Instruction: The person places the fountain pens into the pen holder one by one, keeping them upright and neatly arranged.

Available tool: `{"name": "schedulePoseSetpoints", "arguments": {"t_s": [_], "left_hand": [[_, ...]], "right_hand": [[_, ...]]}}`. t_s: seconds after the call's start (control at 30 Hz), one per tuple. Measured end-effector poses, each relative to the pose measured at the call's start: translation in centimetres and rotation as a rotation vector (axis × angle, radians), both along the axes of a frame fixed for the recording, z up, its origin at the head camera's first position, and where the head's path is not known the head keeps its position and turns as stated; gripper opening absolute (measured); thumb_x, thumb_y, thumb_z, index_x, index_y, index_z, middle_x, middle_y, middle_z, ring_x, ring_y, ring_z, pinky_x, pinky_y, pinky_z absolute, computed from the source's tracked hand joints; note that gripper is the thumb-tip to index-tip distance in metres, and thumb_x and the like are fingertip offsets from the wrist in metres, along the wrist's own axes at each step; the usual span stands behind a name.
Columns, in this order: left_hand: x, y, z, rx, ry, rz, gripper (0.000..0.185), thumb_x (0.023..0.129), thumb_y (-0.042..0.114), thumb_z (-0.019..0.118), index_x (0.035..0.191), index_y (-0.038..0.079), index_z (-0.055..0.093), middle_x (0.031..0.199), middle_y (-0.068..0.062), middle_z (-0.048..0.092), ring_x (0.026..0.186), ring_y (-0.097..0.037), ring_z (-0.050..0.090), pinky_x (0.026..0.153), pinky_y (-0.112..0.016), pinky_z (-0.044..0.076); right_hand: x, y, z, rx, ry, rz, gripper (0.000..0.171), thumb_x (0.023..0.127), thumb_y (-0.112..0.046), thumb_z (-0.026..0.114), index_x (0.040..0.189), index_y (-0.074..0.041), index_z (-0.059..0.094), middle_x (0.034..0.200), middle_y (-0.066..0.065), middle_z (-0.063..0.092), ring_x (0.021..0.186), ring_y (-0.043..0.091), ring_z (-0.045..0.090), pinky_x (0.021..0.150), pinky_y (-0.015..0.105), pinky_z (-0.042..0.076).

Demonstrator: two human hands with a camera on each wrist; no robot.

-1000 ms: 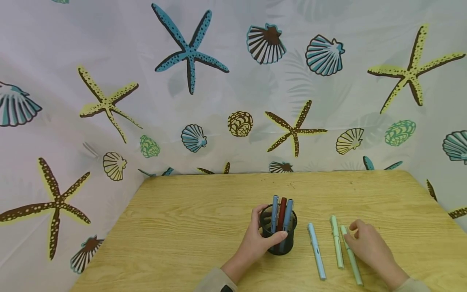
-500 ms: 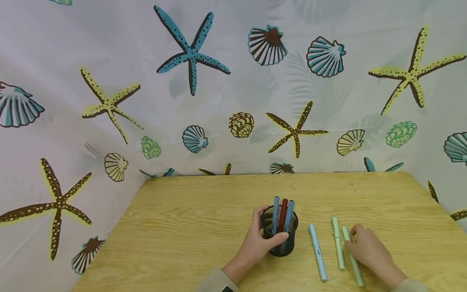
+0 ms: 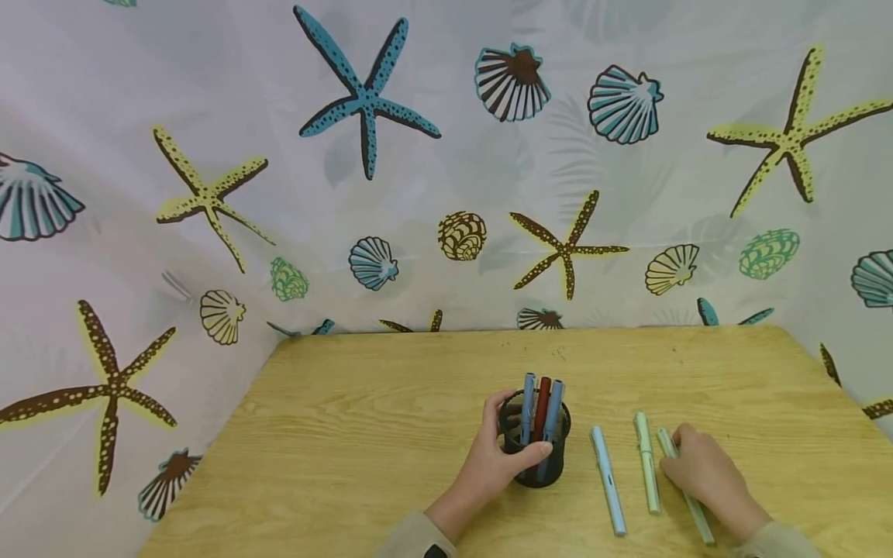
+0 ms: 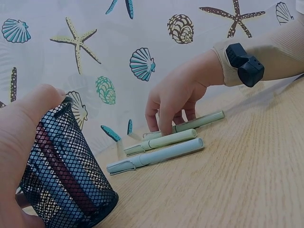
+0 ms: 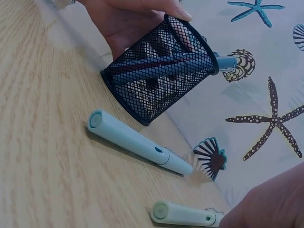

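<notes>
The left hand (image 3: 488,465) curls around the black wire-mesh pen cup (image 3: 536,449) (two blue pens and a red one stand in it) on the pale wooden table (image 3: 349,434). The right hand (image 3: 701,473) pinches the outermost pale green pen (image 4: 199,121), lying beside another green pen (image 3: 646,463) and a light blue pen (image 3: 607,480).

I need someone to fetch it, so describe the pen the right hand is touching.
On the wooden table, right of the black mesh pen cup, three pens lie side by side. It is the rightmost, a pale green pen under the right hand.
</notes>
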State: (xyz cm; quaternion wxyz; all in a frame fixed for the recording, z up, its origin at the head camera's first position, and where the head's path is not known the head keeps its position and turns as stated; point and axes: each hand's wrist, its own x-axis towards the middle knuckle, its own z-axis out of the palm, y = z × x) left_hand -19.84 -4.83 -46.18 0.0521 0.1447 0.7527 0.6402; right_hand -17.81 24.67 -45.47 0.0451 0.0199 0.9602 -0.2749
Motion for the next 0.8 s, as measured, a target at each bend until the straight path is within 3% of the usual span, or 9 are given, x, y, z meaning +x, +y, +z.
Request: {"name": "schedulePoseSetpoints", "arguments": {"t_s": [0.23,0.47,0.8], "left_hand": [[-0.1,0.0,-0.1,-0.001,0.013,-0.006,0.073,0.081,0.033,0.072,0.137,0.038,0.025,0.130,0.000,0.041,0.116,-0.025,0.041,0.086,-0.049,0.042],[0.0,0.0,0.0,0.000,0.019,-0.011,0.074,0.082,0.031,0.071,0.139,0.033,0.024,0.131,-0.002,0.040,0.117,-0.025,0.041,0.086,-0.050,0.042],[1.5,-0.1,2.9,0.009,0.005,-0.023,0.072,0.083,0.026,0.070,0.139,0.021,0.026,0.131,-0.009,0.041,0.119,-0.032,0.040,0.090,-0.052,0.038]], "right_hand": [[0.1,0.1,0.3,-0.024,-0.014,-0.015,0.037,0.081,-0.011,0.058,0.106,0.013,0.046,0.077,0.011,0.056,0.061,0.021,0.051,0.051,0.032,0.042],[0.7,0.2,0.7,-0.056,0.014,-0.015,0.039,0.082,-0.010,0.056,0.112,0.014,0.044,0.065,0.006,0.048,0.054,0.019,0.045,0.048,0.031,0.037],[1.0,-0.2,1.2,-0.094,0.044,-0.010,0.041,0.084,-0.009,0.054,0.116,0.013,0.043,0.058,0.003,0.044,0.047,0.015,0.040,0.044,0.027,0.034]]}}
